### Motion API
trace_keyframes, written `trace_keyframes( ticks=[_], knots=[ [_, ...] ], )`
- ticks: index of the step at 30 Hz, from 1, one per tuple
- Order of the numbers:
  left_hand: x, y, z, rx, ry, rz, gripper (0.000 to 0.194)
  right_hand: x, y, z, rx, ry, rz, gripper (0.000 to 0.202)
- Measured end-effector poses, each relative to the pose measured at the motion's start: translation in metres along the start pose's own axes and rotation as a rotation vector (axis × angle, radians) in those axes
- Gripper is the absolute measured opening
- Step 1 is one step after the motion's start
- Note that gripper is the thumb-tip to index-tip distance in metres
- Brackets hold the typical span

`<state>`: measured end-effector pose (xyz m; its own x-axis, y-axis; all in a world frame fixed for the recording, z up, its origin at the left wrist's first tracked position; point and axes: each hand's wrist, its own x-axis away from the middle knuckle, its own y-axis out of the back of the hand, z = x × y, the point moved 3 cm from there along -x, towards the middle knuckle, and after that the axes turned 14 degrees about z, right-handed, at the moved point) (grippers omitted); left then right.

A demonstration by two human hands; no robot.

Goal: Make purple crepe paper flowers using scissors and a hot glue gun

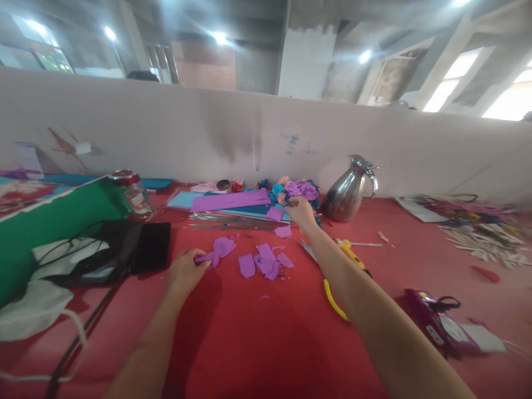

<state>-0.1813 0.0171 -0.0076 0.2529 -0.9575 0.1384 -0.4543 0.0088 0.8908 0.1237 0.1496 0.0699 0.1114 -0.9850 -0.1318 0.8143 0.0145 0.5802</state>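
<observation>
Forearms (374, 310) run off the bottom edge; right one hides the middle of the yellow-handled scissors (333, 302). Left hand (185, 272) closed in a pinch on a twisted purple piece (224, 247), gripped end covered by fingers. Right hand (303, 213) has bent fingers up at the purple flowers (308, 190), partly blocking them; can't tell if it's gripping anything. Loose purple cutouts (246, 266) overlap on red table (249, 343), exact count unclear.

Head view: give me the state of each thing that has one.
Left hand: closed on purple paper
Right hand: beside flowers, grip unclear
Paper pieces: cut, loose
Jar: red lid on
Metal jug: standing
Phone: screen dark
Scissors: partly hidden, opening unclear
Power strip: red light lit
</observation>
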Motion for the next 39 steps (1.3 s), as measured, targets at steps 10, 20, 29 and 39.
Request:
trace_keyframes(
  ticks=[10, 20, 29, 39],
  knots=[
    [0.006, -0.002, 0.001, 0.225, 0.027, -0.045, 0.015, 0.089, -0.096, 0.001, 0.478, 0.084, 0.460, 0.015],
    [0.010, 0.008, 0.007, 0.963, -0.049, -0.237, 0.034, 0.102, -0.107, -0.001, 0.567, 0.187, 0.415, 0.017],
    [-0.001, 0.014, -0.019, 0.864, -0.120, -0.169, 0.028, 0.097, -0.103, -0.001, 0.446, 0.057, 0.205, 0.018],
    [-0.018, -0.012, -0.032, 0.118, -0.040, -0.127, 0.025, 0.099, -0.103, -0.007, 0.499, 0.086, 0.277, 0.013]
  ],
)
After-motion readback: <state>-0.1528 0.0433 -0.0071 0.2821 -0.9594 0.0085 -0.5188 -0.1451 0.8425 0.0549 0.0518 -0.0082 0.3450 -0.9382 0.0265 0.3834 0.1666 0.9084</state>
